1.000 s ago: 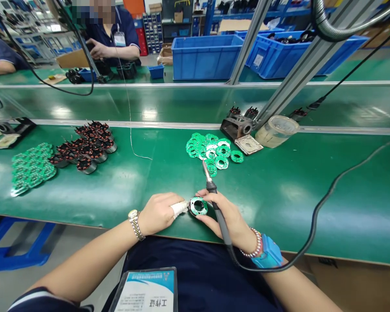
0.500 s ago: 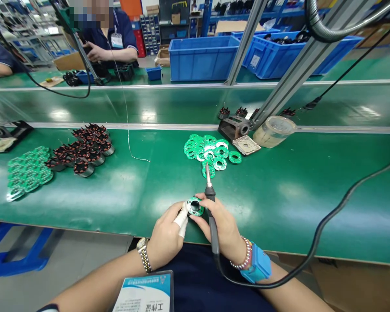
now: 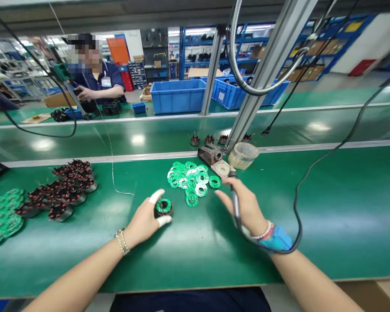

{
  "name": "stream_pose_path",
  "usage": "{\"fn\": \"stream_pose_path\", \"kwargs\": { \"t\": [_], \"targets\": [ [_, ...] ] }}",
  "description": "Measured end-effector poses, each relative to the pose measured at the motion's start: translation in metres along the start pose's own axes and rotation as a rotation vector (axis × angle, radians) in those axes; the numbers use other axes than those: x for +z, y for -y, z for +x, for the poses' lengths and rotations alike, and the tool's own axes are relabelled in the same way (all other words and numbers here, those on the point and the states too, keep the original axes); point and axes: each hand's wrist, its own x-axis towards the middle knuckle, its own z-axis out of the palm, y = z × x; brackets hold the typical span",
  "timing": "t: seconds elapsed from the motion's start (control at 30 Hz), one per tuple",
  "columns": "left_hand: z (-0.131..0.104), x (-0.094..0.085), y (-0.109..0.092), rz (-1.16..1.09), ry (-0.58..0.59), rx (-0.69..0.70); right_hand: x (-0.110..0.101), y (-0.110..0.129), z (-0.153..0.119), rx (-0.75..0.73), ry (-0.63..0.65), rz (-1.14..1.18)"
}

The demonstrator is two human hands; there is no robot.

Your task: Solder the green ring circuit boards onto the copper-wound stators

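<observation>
Cupping the squat copper-and-steel motor core with green ring-shaped board [image 3: 165, 210], the left hand [image 3: 144, 222] spreads white-tipped fingers around its left side, grip uncertain. The right hand [image 3: 248, 210], farther right, holds a dark-handled soldering iron [image 3: 236, 203]. Green worktop [image 3: 182, 260] stretches toward the front edge.

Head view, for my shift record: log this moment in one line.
left grip: around ring-topped coil part | right grip: holding soldering iron | green rings: loosely heaped on bench
</observation>
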Motion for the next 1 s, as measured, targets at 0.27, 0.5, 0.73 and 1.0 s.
{"fn": "stream_pose_path", "kwargs": {
  "t": [0.27, 0.5, 0.73, 1.0],
  "targets": [
    [0.114, -0.038, 0.039, 0.07, -0.131, -0.244, -0.015, -0.083, 0.037, 0.132, -0.057, -0.227],
    [0.137, -0.024, 0.059, 0.149, -0.13, -0.319, -0.017, -0.066, 0.028, 0.064, -0.105, -0.248],
    [0.151, -0.035, 0.048, 0.23, -0.078, -0.164, -0.022, -0.045, 0.035, 0.127, -0.119, -0.186],
    [0.236, 0.002, -0.008, 0.324, 0.167, 0.072, -0.032, -0.017, 0.011, 0.134, -0.262, -0.182]
  ]
}}
